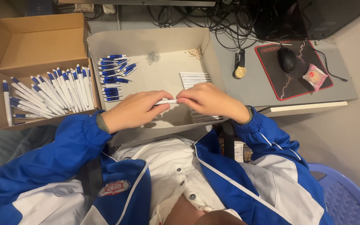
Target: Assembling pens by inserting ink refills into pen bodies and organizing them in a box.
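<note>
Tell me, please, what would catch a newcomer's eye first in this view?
First, the left hand and right hand meeting over a shallow grey box, both pinching one white pen barrel. Next, the brown cardboard box at left, packed with blue-and-white pens. Farther right, a gold wristwatch lies beside a black mouse.

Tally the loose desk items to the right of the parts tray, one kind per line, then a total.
Wristwatch: 1
Computer mouse: 1
Mouse pad: 1
Wrapped snack: 1
Total: 4
</note>
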